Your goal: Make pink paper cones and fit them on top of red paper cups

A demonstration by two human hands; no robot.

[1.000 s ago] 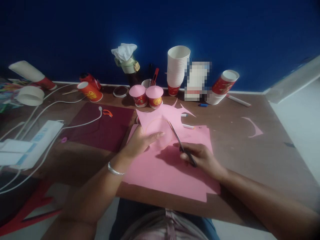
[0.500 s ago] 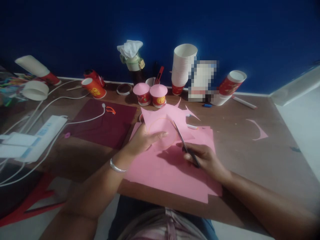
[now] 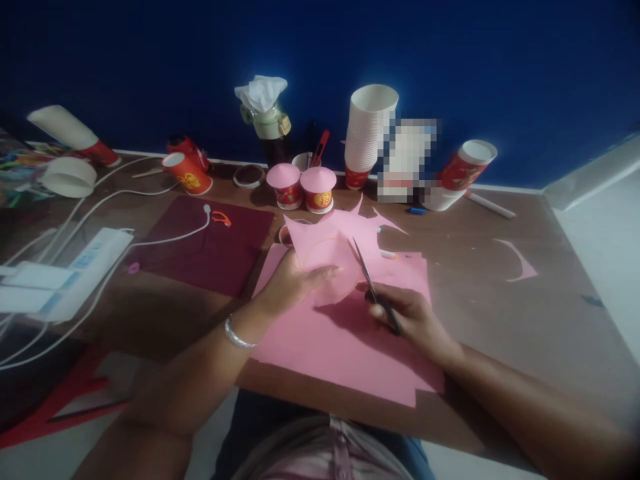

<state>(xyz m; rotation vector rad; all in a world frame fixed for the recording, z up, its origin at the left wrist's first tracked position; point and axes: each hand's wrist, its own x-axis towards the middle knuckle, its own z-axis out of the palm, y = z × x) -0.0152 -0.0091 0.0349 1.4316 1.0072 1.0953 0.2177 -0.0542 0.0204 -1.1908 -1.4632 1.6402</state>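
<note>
My left hand (image 3: 289, 285) is closed on the jagged pink paper (image 3: 330, 230) at its left side, thumb lying on top; the paper hides most of the fingers beneath, so I cannot tell how they are set. A thin orange curve drawn on the paper runs under my thumb and is too faint to follow all the way.

My right hand (image 3: 407, 313) is curled round the handles of the scissors (image 3: 365, 267), covering much of them. The blades slant up and away from me at the paper's right part, and I cannot make out how far apart they stand. The paper is in front of me, above the pink sheets (image 3: 345, 360) on the counter (image 3: 480, 307), and its shadow darkens them.

A white marker (image 3: 388, 255) pokes out from behind the paper, the rest of it covered. Farther back stand two red cups (image 3: 319, 200), their mouths hidden by pink cone tops (image 3: 283, 176). To the right of the tall cup stack (image 3: 369, 133), a pixelated patch blurs an object (image 3: 406, 163) beyond recognition. The white power strip (image 3: 93, 270) and its cables run off at the left edge.
</note>
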